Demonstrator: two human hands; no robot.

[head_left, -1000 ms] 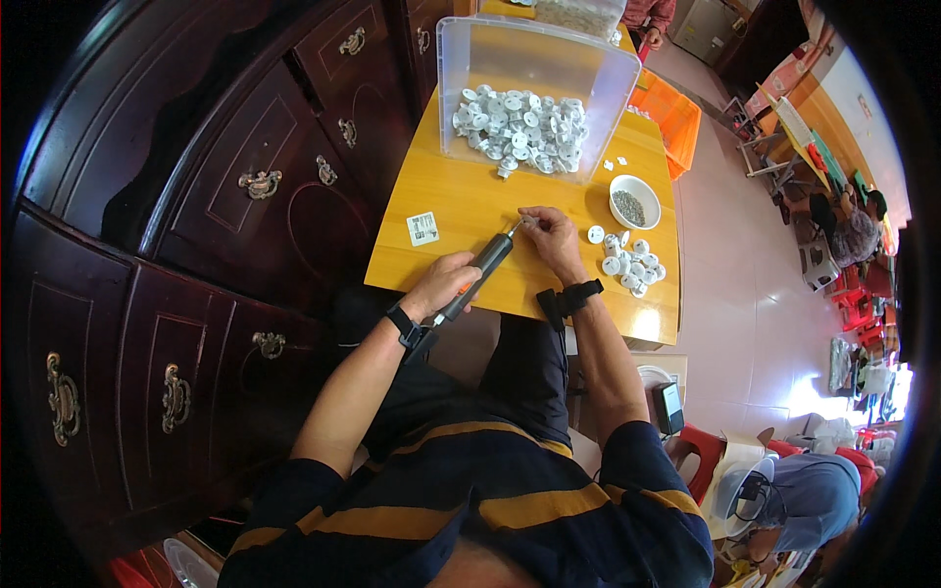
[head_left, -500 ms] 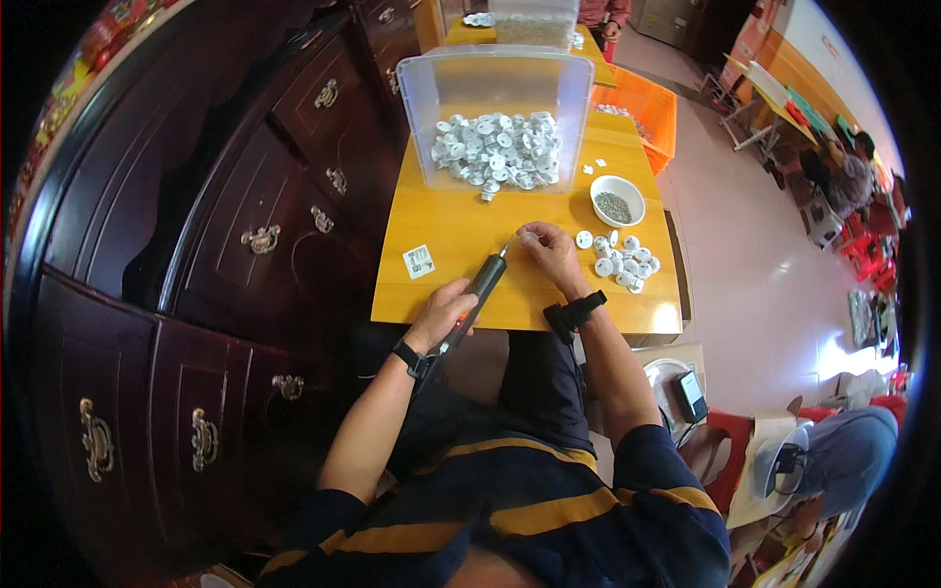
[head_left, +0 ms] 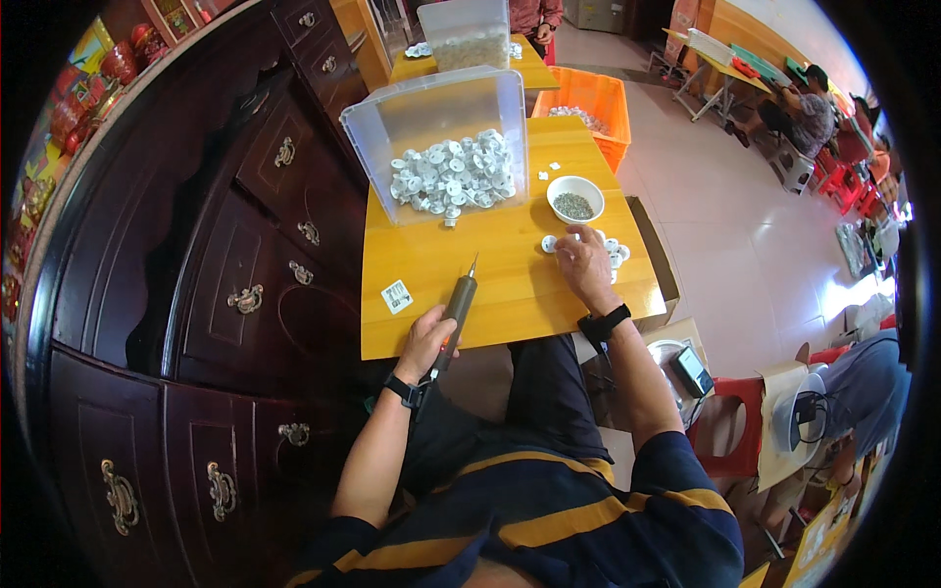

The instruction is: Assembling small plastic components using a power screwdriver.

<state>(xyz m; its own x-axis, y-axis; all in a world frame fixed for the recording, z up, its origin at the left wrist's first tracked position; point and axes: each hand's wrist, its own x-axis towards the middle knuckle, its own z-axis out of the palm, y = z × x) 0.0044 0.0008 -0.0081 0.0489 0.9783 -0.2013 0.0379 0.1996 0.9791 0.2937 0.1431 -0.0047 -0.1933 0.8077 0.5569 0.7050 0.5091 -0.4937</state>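
The fingers of my left hand [head_left: 424,341] are closed around a dark grey, cylindrical power screwdriver [head_left: 455,318], its slim metal bit slanting up and away over the yellow wooden surface [head_left: 510,318]. My right hand [head_left: 585,269] is over the small pile of white, round plastic pieces [head_left: 614,250] at the right of that surface, fingers partly curled; they hide what is beneath, so I cannot tell how wide they are or whether they have hold of one. To do this reach well, I think I should pinch a single piece by its rim, leave its neighbours unscattered, and keep my knuckles off the white plastic bowl [head_left: 555,184] of tiny silvery metal parts [head_left: 572,206] just beyond, while the left holds the bit steady and well apart from the right
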